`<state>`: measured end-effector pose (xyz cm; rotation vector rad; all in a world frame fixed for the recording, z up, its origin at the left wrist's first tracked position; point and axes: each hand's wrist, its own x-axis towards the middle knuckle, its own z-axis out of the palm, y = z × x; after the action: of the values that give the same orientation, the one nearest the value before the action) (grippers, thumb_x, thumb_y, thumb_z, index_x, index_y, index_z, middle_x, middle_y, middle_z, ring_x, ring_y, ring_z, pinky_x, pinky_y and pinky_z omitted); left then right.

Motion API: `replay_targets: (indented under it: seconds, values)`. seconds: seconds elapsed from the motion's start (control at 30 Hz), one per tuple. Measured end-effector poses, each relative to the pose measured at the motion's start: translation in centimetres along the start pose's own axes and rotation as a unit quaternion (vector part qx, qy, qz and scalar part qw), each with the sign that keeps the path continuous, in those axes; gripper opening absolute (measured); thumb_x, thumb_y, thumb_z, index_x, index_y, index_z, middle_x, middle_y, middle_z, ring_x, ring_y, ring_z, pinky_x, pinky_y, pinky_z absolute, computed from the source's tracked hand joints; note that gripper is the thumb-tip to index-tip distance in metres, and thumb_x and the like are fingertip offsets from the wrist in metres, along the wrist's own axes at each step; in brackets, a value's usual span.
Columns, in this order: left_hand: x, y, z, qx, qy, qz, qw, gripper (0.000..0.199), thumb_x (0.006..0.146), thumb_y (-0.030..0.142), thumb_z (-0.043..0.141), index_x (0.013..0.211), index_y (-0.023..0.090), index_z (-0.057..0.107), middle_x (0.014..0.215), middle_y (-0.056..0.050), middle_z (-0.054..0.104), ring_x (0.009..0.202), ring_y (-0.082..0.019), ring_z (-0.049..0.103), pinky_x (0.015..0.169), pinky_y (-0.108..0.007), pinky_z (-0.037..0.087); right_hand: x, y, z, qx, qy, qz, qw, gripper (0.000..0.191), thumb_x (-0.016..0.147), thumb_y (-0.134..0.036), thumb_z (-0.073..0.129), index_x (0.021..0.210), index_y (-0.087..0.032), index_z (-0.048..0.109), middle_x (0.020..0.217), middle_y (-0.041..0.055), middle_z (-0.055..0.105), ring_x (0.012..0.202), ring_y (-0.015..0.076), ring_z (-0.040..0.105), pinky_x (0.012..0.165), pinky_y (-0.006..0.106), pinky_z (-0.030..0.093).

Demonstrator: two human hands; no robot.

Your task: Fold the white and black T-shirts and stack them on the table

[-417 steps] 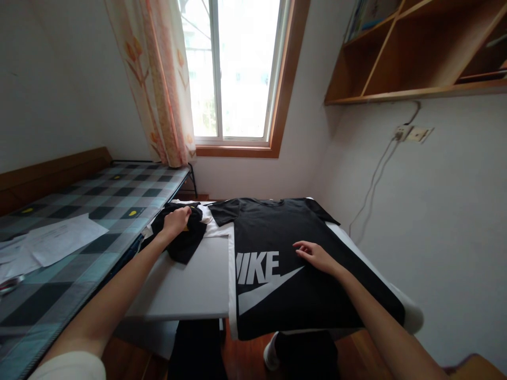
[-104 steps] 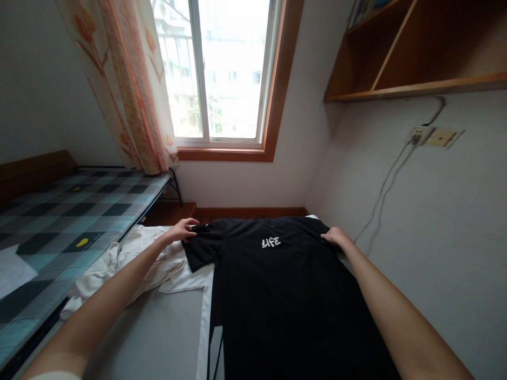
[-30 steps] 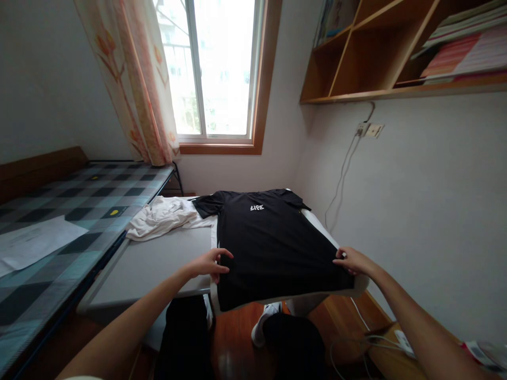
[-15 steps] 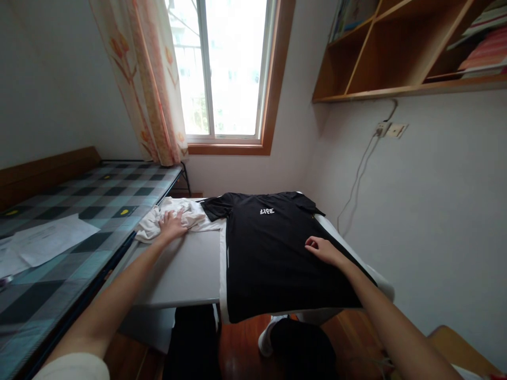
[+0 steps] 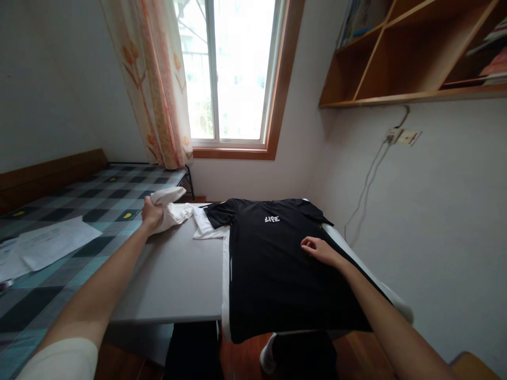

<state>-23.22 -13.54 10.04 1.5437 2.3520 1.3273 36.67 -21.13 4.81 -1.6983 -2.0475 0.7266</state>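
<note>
A black T-shirt (image 5: 269,269) with white lettering lies spread out on the table (image 5: 178,285), and white fabric (image 5: 208,227) shows beneath its left sleeve and along its edges. At the table's far left, my left hand (image 5: 152,214) is closed round a crumpled white cloth (image 5: 170,211), part of which is lifted. My right hand (image 5: 319,249) hovers over or rests on the black shirt's right half; its fingers are curled together, and nothing shows in them.
A bed with a checked cover (image 5: 79,190) adjoins the table on the left, with paper sheets (image 5: 51,245) on it. Ahead are a curtain (image 5: 160,84) and a window. A wooden shelf (image 5: 356,66) and a socket (image 5: 394,135) are on the right wall.
My left hand has gone from lying spread on the white cloth to gripping it, moving left and raising part of it. My right hand has hardly moved over the shirt.
</note>
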Motion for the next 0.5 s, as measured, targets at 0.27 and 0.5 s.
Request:
replay_targets:
  seconds: [0.27, 0.5]
  values:
    - [2.0, 15.8, -1.4, -0.362, 0.109, 0.201, 0.904, 0.032, 0.077, 0.015, 0.06, 0.108, 0.014, 0.049, 0.103, -0.003, 0.059, 0.092, -0.012, 0.055, 0.086, -0.026, 0.044, 3.2, -2.4, -0.1, 0.11, 0.013, -0.025, 0.993, 0.034, 0.076, -0.05, 0.062, 0.087, -0.017, 0.063, 0.07, 0.0025, 0.063, 0.06, 0.0143, 0.059, 0.057, 0.025, 0.046]
    - [-5.2, 25.1, 3.7, -0.258, -0.391, 0.325, 0.821, 0.067, 0.067, 0.034, 0.076, 0.126, 0.015, 0.051, 0.106, -0.008, 0.064, 0.086, -0.017, 0.061, 0.073, -0.027, 0.051, 4.6, -7.3, 0.7, 0.386, -0.013, 0.016, 0.922, 0.062, 0.082, -0.073, 0.039, 0.108, -0.02, 0.058, 0.081, 0.0065, 0.066, 0.06, 0.0146, 0.059, 0.057, 0.027, 0.048]
